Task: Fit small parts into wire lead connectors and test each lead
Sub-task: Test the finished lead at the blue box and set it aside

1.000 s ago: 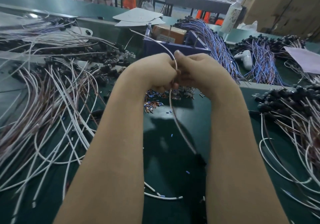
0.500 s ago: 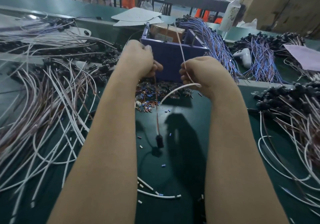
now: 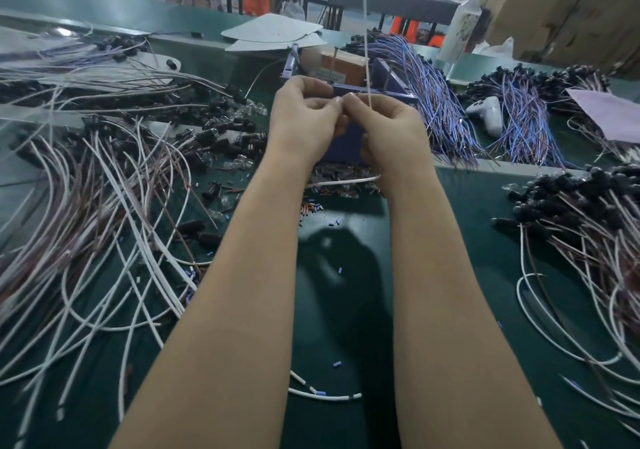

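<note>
The wire lead (image 3: 366, 50) is one thin white one. We hold it with our two hands, tip to tip. Our right hand (image 3: 388, 129) pinches it where it sticks straight up, and our left hand (image 3: 301, 119) pinches it just beside. It loops under our right wrist. One purple box (image 3: 398, 81) sits right behind our hands. A left heap (image 3: 86, 188) and a right heap (image 3: 588, 233) of leads lie out past our arms.
</note>
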The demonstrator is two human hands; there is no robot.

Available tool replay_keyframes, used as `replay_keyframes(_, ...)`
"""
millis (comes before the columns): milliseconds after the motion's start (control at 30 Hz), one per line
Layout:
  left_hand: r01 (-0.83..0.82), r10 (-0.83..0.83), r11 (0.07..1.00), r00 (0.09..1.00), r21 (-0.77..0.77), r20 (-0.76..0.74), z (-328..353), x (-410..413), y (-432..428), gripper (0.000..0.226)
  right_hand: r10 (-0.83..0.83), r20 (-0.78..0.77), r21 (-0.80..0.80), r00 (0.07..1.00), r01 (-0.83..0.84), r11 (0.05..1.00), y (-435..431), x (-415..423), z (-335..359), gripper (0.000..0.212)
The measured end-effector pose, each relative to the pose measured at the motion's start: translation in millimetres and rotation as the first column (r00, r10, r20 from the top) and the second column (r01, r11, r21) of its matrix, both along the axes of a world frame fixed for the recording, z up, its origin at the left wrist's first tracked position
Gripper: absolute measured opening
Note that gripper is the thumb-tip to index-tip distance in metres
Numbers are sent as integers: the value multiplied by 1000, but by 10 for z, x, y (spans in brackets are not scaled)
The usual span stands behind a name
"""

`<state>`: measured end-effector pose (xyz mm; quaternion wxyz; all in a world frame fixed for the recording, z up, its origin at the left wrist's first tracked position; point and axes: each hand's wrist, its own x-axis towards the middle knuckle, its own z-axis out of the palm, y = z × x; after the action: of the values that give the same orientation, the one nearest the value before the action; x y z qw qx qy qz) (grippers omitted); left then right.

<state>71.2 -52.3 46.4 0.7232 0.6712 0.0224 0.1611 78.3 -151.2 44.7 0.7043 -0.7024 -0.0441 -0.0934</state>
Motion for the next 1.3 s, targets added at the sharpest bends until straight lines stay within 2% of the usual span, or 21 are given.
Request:
replay_keyframes(67,-40,41,995,999,89,-3,-12,5,-30,11,-52,5,-48,999,52,997,-3,14,-8,17)
replay_keyframes(133,-91,99,947,995,308,-11,-16,14,-30,8,-98,-1,-73,995,98,992,-13,37,-17,21)
replay_keyframes(233,-88,168,739,984,668,-56,6,18,-37,16,-110,-28,-35,994,109,993,-3,49,-39,20)
replay_keyframes(300,-67,182,656,981,752,-71,11,11,-98,20,-80,-41,23,996,81,996,35,39,-60,18)
replay_keyframes(367,-85,198,645,978,759,-59,-17,-7,-165,20,-90,-60,41,994,93,995,86,38,-85,26)
replay_keyframes(433,-117,231,672,971,731,-57,-80,-4,-168,19,-167,-53,-9,985,167,986,97,58,-95,33)
replay_keyframes(533,-169,285,769,954,617,-94,-161,29,-76,31,-238,-22,-35,971,237,971,30,90,-66,24)
replay_keyframes(667,-253,312,829,949,498,-37,-142,32,-34,33,-320,7,-119,947,319,940,-98,139,-8,27)
replay_keyframes(867,-192,243,867,968,460,-53,-117,13,-38,30,-291,83,-182,953,302,936,-117,144,11,34)
replay_keyframes(1000,-139,212,856,973,499,-93,-129,30,-46,24,-276,65,-230,959,283,931,-50,133,-20,22)
replay_keyframes(1167,-212,313,790,946,575,-81,-157,65,-14,21,-282,-6,-115,959,280,953,-24,121,-62,19)
replay_keyframes(1300,-253,344,752,938,608,-35,-163,57,5,21,-333,7,-80,943,332,940,-32,104,-60,23)
